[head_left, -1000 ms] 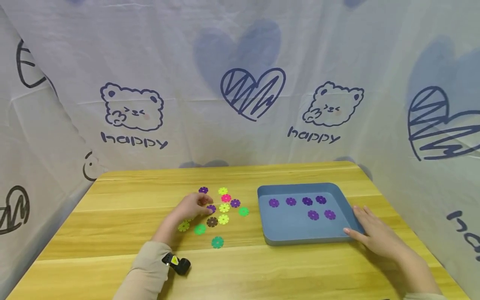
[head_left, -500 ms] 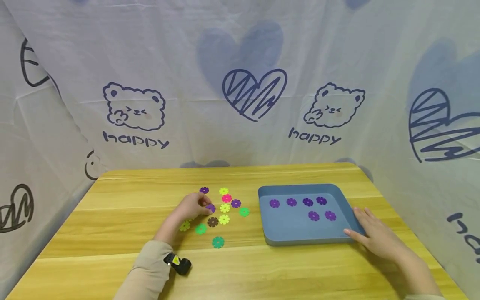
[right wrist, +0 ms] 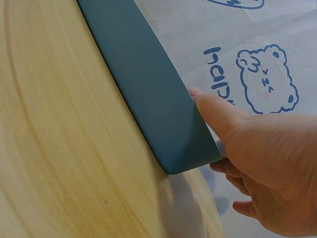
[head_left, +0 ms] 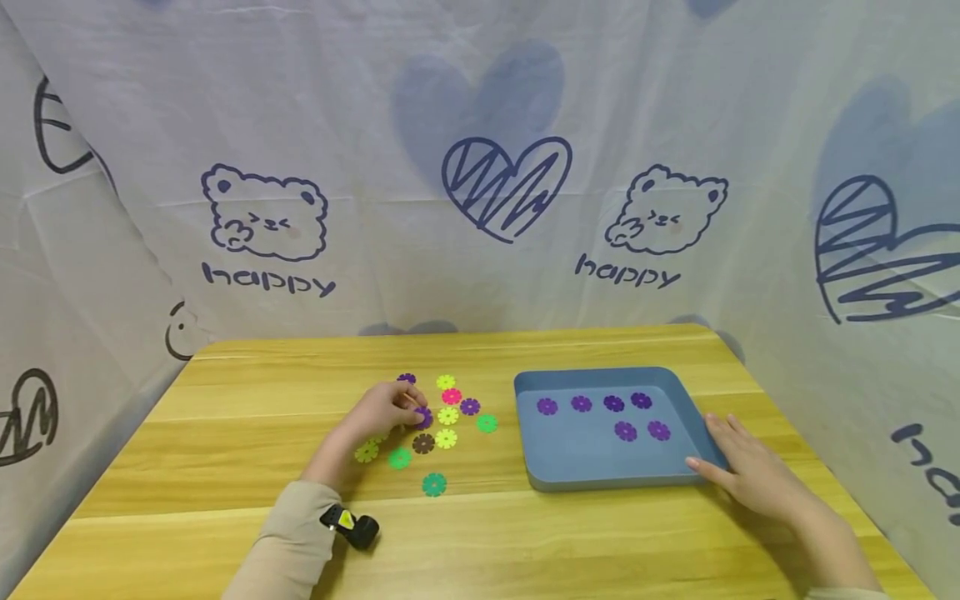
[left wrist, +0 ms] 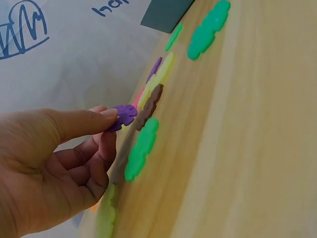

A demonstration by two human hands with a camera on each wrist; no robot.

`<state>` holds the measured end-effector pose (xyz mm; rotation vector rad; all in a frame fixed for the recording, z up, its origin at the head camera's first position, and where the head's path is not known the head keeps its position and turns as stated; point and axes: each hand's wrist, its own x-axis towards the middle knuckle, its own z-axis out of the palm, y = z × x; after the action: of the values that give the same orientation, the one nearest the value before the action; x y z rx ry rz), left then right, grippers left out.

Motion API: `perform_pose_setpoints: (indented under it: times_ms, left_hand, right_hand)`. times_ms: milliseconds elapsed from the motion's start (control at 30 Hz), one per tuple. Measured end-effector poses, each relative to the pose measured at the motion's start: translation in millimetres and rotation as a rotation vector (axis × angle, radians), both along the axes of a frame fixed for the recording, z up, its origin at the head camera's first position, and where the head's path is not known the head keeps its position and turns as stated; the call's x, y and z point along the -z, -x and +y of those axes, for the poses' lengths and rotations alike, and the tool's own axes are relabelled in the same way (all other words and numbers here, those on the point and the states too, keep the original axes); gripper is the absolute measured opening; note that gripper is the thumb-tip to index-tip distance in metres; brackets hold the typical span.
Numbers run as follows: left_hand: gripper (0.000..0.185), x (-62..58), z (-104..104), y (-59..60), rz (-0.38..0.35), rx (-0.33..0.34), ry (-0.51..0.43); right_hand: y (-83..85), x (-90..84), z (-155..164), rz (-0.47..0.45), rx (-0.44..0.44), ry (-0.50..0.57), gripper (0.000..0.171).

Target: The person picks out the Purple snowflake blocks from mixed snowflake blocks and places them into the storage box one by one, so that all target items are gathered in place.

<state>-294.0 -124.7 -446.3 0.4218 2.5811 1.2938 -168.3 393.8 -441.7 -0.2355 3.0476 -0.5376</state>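
My left hand (head_left: 382,410) pinches a purple flower-shaped plastic disc (left wrist: 126,116) between thumb and fingers, among the loose discs on the table. In the left wrist view the disc stands tilted at the fingertips, and the other fingers curl below. Just in front of this hand lie a brown disc (head_left: 423,443) and a green disc (head_left: 400,458). At the right, my right hand (head_left: 765,475) holds the near right corner of a blue-grey tray (head_left: 622,482), thumb over the rim and fingers along the outer side. Several purple discs (head_left: 614,403) lie flat inside the tray.
Around the left hand lie yellow discs (head_left: 447,416), a pink disc (head_left: 452,396), another purple disc (head_left: 470,407) and a teal disc (head_left: 434,484). A dark purple disc (head_left: 406,378) shows partly behind the hand. A printed white cloth (head_left: 390,225) hangs behind the wooden table (head_left: 480,542).
The purple disc under my left fingertips has gone from lying on the table to being pinched and tilted up. My right hand and the tray have stayed in place.
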Motion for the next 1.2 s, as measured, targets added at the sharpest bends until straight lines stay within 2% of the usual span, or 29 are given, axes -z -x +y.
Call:
perform_pose_setpoints:
  times_ms: [133,300,633,1000,1200]
  left_hand:
    - [0.016,-5.4,3.4,-1.5,-0.012,0.008,-0.041]
    - [0.014,-15.5,11.7,-6.8,0.01,0.002,-0.083]
    - [0.012,-33.1,39.1,-15.4,0.029,-0.006,-0.146]
    - [0.011,-43.6,90.0,-17.1,0.055,0.062,-0.172]
    - [0.011,-44.3,124.6,-12.4,0.026,0.113,-0.246]
  right_hand:
    - [-0.3,-0.5,0.0,0.008,-0.003,-0.007,0.089]
    - [-0.2,-1.0,-0.4,0.015,-0.006,-0.01,0.088]
    - [0.3,-0.2,0.0,0.026,-0.009,-0.011,0.087]
    - [0.8,0.8,1.2,0.006,-0.006,0.006,0.09]
    - [0.7,0.5,0.3,-0.004,0.005,0.013,0.091]
